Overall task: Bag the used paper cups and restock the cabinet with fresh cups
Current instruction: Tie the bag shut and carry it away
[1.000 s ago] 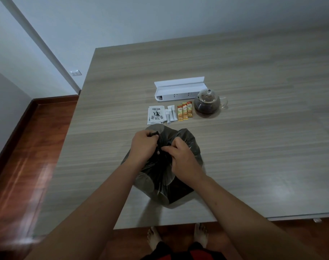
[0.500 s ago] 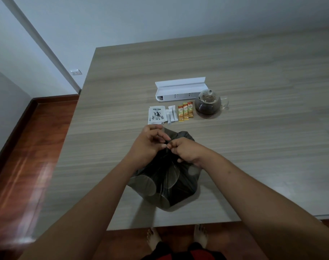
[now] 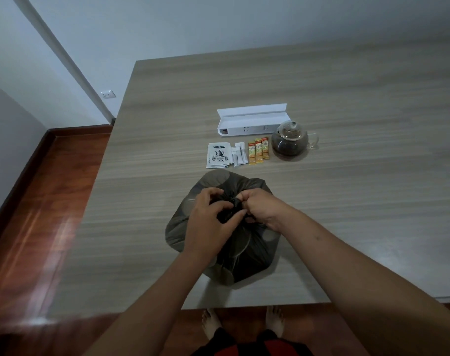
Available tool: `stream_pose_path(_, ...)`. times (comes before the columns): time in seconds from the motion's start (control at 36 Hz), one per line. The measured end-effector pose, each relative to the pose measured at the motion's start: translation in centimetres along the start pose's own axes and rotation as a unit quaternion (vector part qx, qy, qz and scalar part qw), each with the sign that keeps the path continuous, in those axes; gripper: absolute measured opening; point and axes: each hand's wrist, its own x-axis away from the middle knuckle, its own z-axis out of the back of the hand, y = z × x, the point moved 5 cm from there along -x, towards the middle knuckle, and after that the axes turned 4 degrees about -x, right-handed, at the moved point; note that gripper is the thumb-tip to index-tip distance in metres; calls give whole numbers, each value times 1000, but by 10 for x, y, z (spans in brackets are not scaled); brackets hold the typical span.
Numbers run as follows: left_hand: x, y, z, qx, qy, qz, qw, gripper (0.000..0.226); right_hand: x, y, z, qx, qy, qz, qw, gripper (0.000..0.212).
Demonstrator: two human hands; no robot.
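Dark bag (image 3: pixel 247 260) sits on the table (image 3: pixel 347 201) near the front edge; pale round shapes show through its plastic. Left hand (image 3: pixel 211 219) and right hand (image 3: pixel 260 206) pinch its gathered neck, fingers curled. Beyond: tea packet (image 3: pixel 218 155), sachets (image 3: pixel 258 151), teapot (image 3: pixel 290 140), white box (image 3: pixel 252 122).

Pretty dim, cool light; soft glare on the table (image 3: pixel 372 227) and floor (image 3: pixel 52 227), fisheye bending at the edges, bottom-left corner blurry.
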Motion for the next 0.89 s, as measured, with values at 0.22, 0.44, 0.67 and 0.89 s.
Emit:
stream_pose_path(0.22, -9, -12, -4, -43, -9, -8, 999, 9, 3, -2, 4, 16, 32, 45, 998, 35)
stream_pose_path(0.44, -11, -29, 10, -78, -2, -35, 996, 13, -1, 8, 20, 39, 119, 91, 988, 21)
stream_pose_path(0.67, -11, -37, 13, -85, -7, -31, 996, 6, -7, 17, 24, 32, 154, 95, 983, 23)
stream_pose_path(0.89, -13, -38, 13, -91, -12, -16, 996, 7, -5, 15, 26, 36, 174, 111, 978, 26)
